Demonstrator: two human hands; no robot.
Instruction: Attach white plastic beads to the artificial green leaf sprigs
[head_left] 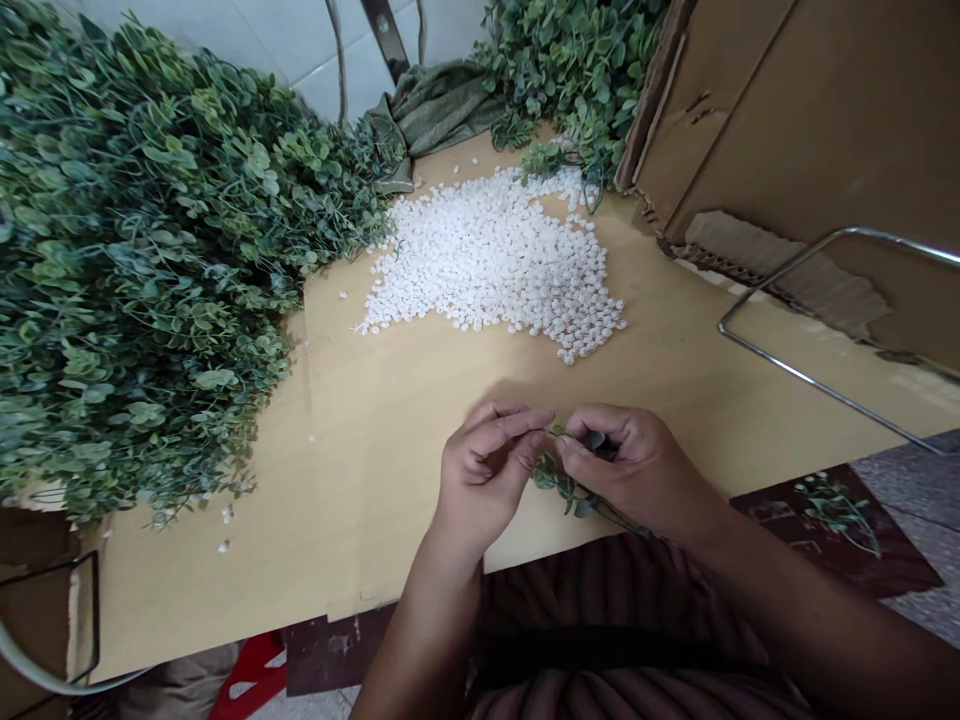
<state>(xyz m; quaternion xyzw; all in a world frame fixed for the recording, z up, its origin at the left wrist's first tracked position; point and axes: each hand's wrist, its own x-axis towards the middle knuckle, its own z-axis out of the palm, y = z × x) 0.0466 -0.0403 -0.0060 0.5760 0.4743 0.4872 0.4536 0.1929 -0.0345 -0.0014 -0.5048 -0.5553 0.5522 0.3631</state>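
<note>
Tan surface (390, 430), white beads (487, 255) piled up, and near the front edge my right hand (637, 455) pinches a leafy sprig (551, 474), left hand (480, 475) nearly closed by its tip, can't tell on what, so light, steady fingertips seem best imo.

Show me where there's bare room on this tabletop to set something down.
Mostly bare tabletop lies between the big leafy heap and the left hand. Another patch separates the white pieces from the right hand. It's crowded at the back, where greenery, pieces and cardboard gather.
</note>
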